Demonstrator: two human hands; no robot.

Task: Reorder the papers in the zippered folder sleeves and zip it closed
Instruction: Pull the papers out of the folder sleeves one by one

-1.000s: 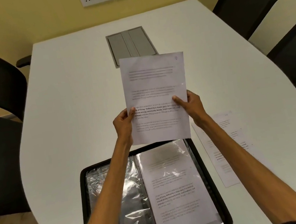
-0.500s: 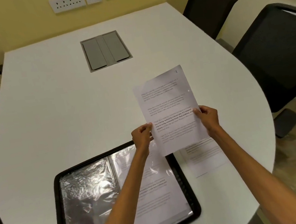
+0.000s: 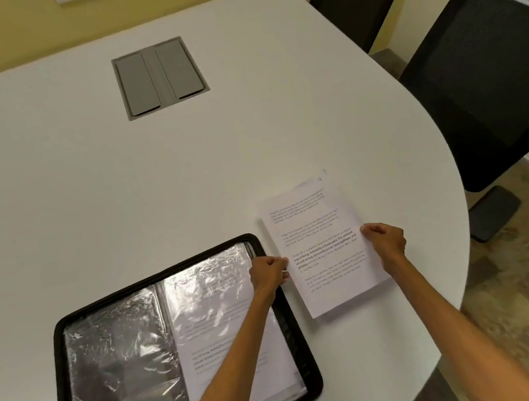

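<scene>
A printed paper sheet lies low over the white table, to the right of the open black zippered folder. My left hand pinches the sheet's left edge, and my right hand pinches its right edge. The sheet covers another paper beneath it, of which only a sliver shows. The folder lies open with clear plastic sleeves; the right sleeve holds a printed page, and the left sleeve looks crinkled and dark. My left forearm crosses the folder's right half.
A grey cable hatch is set into the table's far middle. Two black chairs stand off the table's right side. Wall sockets show at the top edge.
Both hands have carried the sheet down and to the right, from up in the air over the folder to just above the paper beside the folder. The view has swung right.
</scene>
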